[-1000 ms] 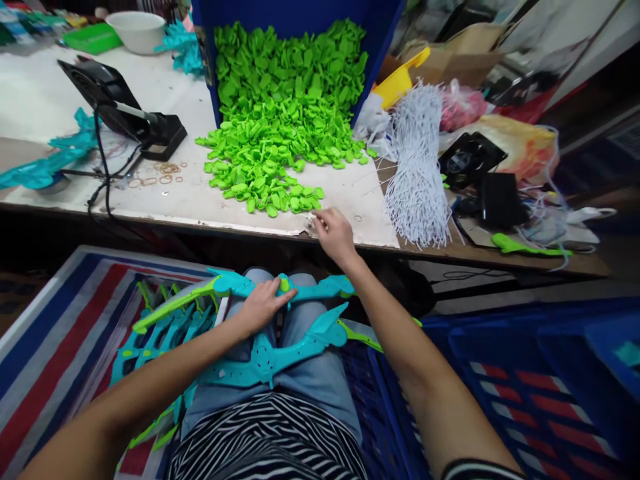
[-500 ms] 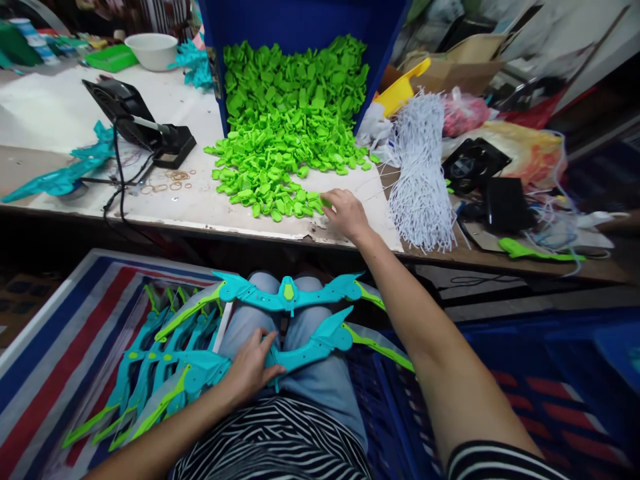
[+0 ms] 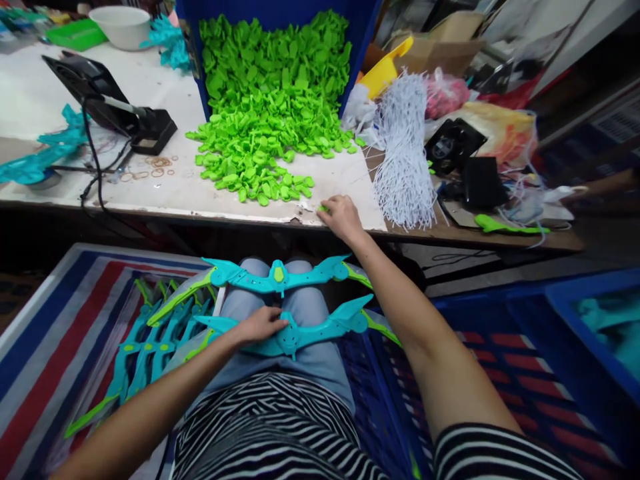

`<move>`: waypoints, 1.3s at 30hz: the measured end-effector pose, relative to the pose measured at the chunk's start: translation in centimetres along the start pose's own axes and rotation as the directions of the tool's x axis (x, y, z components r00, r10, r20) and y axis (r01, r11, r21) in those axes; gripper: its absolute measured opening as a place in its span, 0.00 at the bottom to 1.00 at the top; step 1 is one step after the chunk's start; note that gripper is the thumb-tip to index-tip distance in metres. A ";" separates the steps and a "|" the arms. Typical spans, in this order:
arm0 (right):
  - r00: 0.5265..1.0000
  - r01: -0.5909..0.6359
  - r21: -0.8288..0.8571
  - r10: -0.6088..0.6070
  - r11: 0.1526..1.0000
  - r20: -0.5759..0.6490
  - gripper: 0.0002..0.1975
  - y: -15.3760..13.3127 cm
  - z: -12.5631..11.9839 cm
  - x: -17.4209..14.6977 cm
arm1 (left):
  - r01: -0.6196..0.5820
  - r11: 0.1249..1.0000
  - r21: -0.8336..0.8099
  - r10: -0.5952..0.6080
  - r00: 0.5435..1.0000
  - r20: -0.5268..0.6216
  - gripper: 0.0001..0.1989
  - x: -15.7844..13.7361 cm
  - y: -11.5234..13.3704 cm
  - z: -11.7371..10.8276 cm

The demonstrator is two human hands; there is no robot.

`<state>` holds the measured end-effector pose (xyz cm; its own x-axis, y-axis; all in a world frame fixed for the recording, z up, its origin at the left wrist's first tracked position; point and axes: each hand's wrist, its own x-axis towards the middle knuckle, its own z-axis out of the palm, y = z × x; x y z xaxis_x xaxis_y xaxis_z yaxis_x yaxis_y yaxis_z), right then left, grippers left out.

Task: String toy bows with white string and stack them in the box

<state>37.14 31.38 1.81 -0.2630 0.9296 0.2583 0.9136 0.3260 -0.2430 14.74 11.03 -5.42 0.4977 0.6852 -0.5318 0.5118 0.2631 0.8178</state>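
Observation:
Two teal toy bows with lime-green limbs lie across my lap. The farther toy bow (image 3: 300,281) has a green piece in its middle. The nearer toy bow (image 3: 325,332) shows a bare teal middle with small dark holes. My left hand (image 3: 261,325) grips this nearer bow just left of its middle, fingers partly hidden. At the table's front edge, my right hand (image 3: 343,217) pinches a small green plastic piece (image 3: 324,209) between thumb and fingers. A heap of similar green pieces (image 3: 265,147) spills from a blue bin (image 3: 367,47) onto the table.
Several more bows (image 3: 150,347) lie on a striped sheet (image 3: 60,333) at my left. A black stand (image 3: 155,133) with a cable is on the table. White strings (image 3: 405,160) and a black fan (image 3: 453,147) lie right. Blue crates (image 3: 480,320) stand at my right.
My right hand has drawn back from the heap toward the table edge with a green piece. The nearer bow has shifted right and forward, its middle now uncovered. The view has tilted slightly.

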 end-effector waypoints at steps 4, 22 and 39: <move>0.993 0.098 0.225 -0.079 0.969 -0.093 0.13 -3.8 0.0 -5.9 | 0.141 0.957 -0.255 -0.123 0.989 0.088 0.19 0.1 0.0 -0.9; 0.925 0.300 0.423 -0.369 0.855 0.089 0.10 -10.2 4.3 -24.9 | 0.279 0.857 -0.434 -0.218 0.958 0.187 0.24 0.1 0.1 -1.2; 0.946 -0.193 0.485 0.030 0.853 0.323 0.35 -10.8 5.5 -24.2 | 0.081 0.955 -0.285 -0.052 0.993 0.107 0.21 -0.1 -0.2 -0.9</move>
<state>31.96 6.30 -6.94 -0.3218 0.9446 -0.0650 0.6796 0.1826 -0.7105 13.96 11.47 -5.37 0.5424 0.5942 -0.5939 0.3294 0.5000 0.8010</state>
